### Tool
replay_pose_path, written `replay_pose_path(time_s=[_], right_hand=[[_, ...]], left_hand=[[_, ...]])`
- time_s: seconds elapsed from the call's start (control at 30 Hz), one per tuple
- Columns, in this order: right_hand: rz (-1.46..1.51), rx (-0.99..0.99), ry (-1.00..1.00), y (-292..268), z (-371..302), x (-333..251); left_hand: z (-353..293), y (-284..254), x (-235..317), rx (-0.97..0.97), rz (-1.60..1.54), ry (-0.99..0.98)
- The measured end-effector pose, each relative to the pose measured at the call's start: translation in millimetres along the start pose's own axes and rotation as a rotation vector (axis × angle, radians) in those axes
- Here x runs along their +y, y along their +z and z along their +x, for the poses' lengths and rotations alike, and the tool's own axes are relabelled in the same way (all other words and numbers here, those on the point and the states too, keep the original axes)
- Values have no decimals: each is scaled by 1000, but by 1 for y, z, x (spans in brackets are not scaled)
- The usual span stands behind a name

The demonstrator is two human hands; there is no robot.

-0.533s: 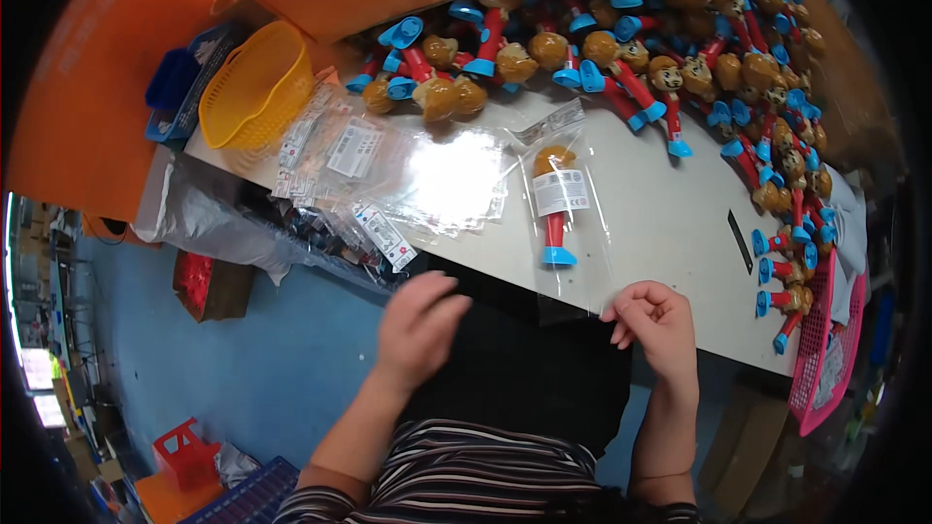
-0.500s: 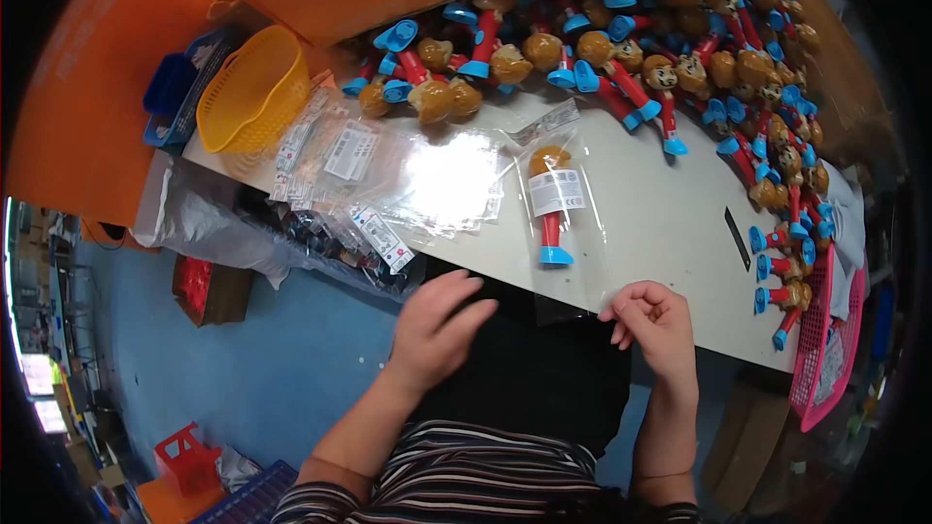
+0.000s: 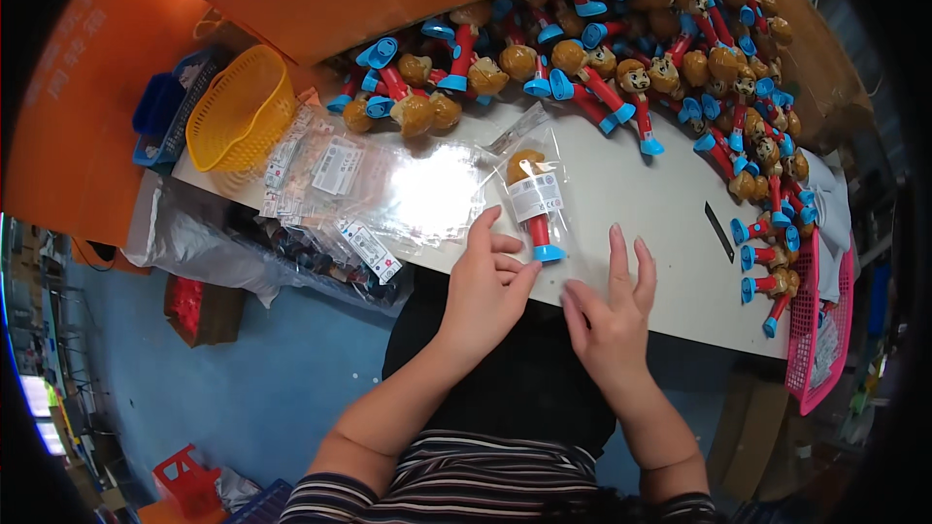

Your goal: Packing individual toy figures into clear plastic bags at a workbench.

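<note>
A clear plastic bag (image 3: 565, 228) lies on the worktable, holding a toy figure (image 3: 540, 233) with a brown head, red body and blue foot. Across the figure sits a white printed label (image 3: 536, 196). My left hand (image 3: 481, 291) is at the bag's lower left, fingers partly bent and apart, thumb pointing toward the blue foot. Whether it touches the film I cannot tell. To the lower right of the bag, my right hand (image 3: 614, 325) is raised with its fingers spread, gripping nothing visible.
A large heap of similar figures (image 3: 680, 67) fills the table's back and right. Flat printed bags (image 3: 335, 169) lie left, beside a yellow basket (image 3: 243, 116) and a blue bin (image 3: 160, 106). A pink basket (image 3: 804, 330) stands at the right edge; a black strip (image 3: 719, 233) lies nearby.
My left hand has moved up and right to the bag. The right hand has left the bag's lower corner and spread its fingers. The bag's lower end no longer hangs over the table edge.
</note>
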State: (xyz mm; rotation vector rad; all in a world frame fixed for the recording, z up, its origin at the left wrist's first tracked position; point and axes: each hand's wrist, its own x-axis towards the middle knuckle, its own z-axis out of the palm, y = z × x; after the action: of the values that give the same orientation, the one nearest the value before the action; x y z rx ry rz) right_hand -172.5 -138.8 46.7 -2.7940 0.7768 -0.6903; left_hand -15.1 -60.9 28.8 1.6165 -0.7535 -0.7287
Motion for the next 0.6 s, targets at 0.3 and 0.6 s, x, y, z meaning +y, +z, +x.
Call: replay_pose_path(time_s=[0.3,0.6], right_hand=[[61,190,98,10,-14,2],[-32,198,138,25,2,-6]], left_hand=[[10,6,-2,-10,-302,-60],[9,12,0,-52,-523,-28]])
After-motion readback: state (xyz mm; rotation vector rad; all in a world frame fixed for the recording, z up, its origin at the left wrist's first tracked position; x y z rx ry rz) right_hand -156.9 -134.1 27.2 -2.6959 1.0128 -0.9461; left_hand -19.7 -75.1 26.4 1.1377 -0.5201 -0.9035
